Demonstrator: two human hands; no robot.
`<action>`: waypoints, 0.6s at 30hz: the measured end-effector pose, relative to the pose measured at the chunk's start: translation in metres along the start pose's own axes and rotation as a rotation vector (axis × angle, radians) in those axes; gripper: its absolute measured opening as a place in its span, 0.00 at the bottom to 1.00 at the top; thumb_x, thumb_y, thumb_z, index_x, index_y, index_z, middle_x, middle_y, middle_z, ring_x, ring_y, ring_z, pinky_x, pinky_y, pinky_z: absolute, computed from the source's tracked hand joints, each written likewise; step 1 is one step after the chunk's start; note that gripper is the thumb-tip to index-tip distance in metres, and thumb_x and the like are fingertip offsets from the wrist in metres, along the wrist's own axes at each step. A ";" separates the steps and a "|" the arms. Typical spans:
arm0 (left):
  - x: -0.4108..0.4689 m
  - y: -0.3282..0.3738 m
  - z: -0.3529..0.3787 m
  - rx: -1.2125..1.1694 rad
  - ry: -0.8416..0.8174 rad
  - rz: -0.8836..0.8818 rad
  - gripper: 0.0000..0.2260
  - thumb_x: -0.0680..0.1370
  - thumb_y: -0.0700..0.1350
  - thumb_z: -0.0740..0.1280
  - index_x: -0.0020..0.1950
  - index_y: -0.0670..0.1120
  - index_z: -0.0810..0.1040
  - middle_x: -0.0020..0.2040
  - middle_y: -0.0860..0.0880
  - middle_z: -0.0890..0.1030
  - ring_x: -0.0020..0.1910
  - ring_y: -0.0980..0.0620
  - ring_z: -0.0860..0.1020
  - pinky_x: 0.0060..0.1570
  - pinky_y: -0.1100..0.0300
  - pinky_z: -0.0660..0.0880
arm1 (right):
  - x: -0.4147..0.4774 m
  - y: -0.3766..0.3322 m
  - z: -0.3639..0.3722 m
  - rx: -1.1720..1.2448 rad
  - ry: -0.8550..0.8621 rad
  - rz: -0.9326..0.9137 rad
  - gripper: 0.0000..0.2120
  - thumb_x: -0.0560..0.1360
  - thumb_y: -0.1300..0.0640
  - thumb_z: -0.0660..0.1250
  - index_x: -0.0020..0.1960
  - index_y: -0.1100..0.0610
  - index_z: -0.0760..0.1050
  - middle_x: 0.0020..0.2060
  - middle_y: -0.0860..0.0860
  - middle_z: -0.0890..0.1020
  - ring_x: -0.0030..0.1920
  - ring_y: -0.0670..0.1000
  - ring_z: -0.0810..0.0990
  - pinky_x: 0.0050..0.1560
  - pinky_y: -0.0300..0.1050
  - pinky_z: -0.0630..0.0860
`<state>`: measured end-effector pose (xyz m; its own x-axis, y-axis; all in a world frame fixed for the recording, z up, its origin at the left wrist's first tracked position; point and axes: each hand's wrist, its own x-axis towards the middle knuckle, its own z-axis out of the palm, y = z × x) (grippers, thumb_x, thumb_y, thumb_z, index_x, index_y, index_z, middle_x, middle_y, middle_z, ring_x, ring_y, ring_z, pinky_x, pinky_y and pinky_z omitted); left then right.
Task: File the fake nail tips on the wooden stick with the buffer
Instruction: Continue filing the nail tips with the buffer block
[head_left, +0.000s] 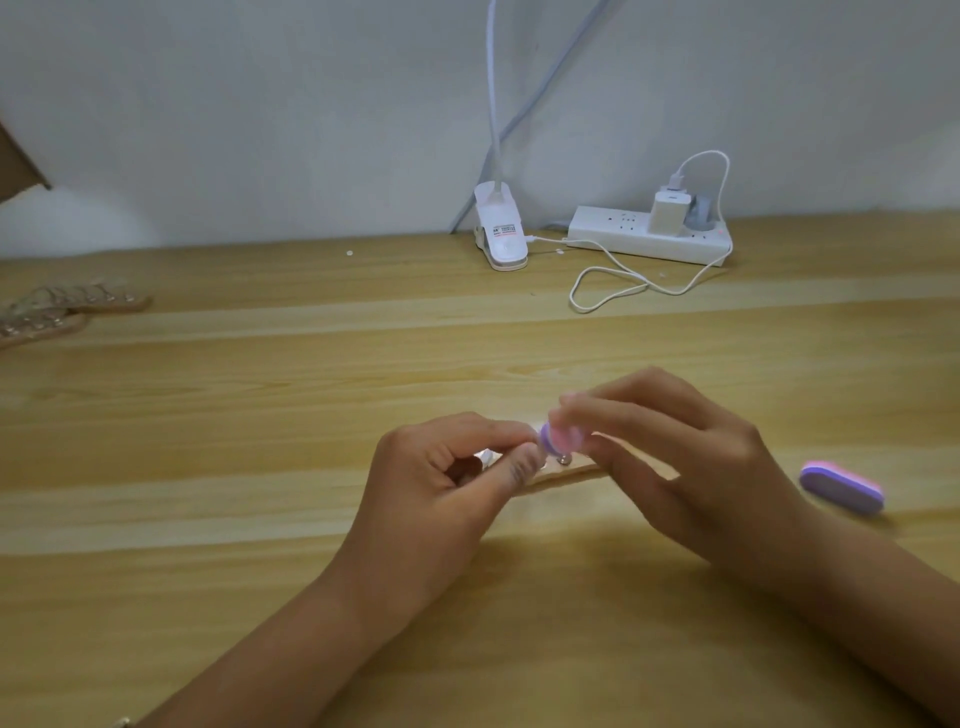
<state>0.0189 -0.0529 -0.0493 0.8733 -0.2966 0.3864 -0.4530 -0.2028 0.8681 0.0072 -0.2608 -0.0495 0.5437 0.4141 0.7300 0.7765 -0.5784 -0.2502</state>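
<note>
A wooden stick (563, 472) with clear fake nail tips lies flat on the table between my hands. My left hand (441, 483) pinches its left end, with one tip (485, 457) showing between the fingers. My right hand (685, 457) holds a small pink and purple buffer (719, 439) by its sides, its end pressed down onto the stick just right of my left fingertips. A small shiny stud (563, 459) shows on the stick under the buffer. Most of the stick is hidden by my hands.
A second pink and purple buffer (841, 487) lies on the table to the right. More wooden sticks with nail tips (67, 306) lie at the far left. A clip lamp (501, 234), a power strip (649, 234) and a looped white cable (613, 288) sit at the back by the wall.
</note>
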 end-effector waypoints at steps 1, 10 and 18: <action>-0.001 0.001 0.000 -0.014 -0.006 -0.007 0.03 0.74 0.42 0.73 0.46 0.48 0.87 0.39 0.50 0.85 0.30 0.46 0.77 0.29 0.52 0.72 | -0.001 -0.001 0.000 0.001 0.007 0.005 0.09 0.78 0.69 0.67 0.56 0.65 0.82 0.50 0.54 0.82 0.50 0.52 0.82 0.52 0.46 0.78; -0.001 0.000 0.000 -0.111 -0.013 -0.065 0.05 0.75 0.43 0.70 0.46 0.49 0.86 0.41 0.46 0.85 0.37 0.31 0.78 0.37 0.35 0.76 | -0.002 -0.003 0.003 -0.004 0.007 -0.006 0.08 0.78 0.69 0.68 0.55 0.64 0.83 0.51 0.52 0.81 0.50 0.52 0.82 0.52 0.45 0.78; 0.000 -0.001 0.001 -0.157 -0.066 -0.061 0.05 0.77 0.38 0.69 0.47 0.41 0.86 0.41 0.46 0.85 0.43 0.48 0.84 0.43 0.58 0.81 | -0.002 -0.005 0.001 0.002 0.017 0.015 0.08 0.79 0.65 0.67 0.56 0.64 0.82 0.49 0.55 0.82 0.50 0.53 0.82 0.53 0.45 0.78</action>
<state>0.0194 -0.0536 -0.0509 0.8822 -0.3498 0.3151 -0.3620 -0.0758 0.9291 0.0026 -0.2584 -0.0507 0.5494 0.3932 0.7373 0.7691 -0.5829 -0.2622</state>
